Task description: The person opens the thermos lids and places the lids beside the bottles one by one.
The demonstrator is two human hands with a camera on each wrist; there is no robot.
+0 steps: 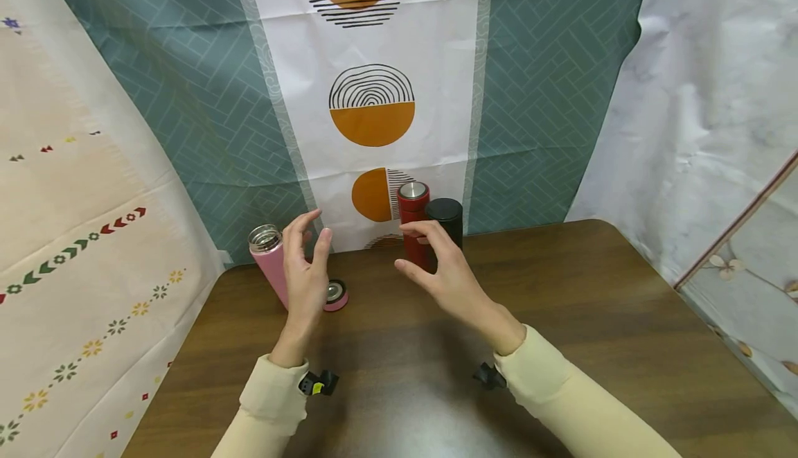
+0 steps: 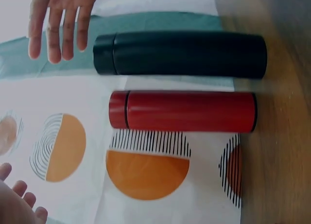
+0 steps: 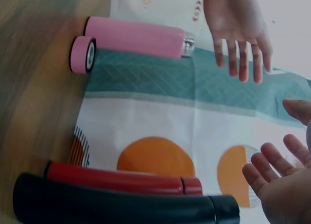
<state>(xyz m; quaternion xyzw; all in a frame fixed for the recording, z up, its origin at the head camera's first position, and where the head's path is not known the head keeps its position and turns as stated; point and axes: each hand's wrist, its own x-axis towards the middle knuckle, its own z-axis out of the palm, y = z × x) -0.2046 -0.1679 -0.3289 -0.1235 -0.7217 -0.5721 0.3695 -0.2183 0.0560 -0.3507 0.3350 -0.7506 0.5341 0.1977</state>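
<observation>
Seemingly pre-grip, left hand [image 1: 304,274] and right hand [image 1: 450,276] hover, fingers apart; the lid [image 1: 337,296] beside the pink bottle [image 1: 271,269] would need pinching.

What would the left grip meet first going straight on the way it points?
Probably the teal-and-white cloth ahead; the pink bottle stands left of that line in the head view, though depth is unclear.

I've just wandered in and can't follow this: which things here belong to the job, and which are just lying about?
Likely the job's, nearest the empty left hand and right hand:
open pink bottle
pink lid
red bottle
black bottle

Likely just surroundings:
wooden table
patterned cloth behind it
cream cloth at left
</observation>
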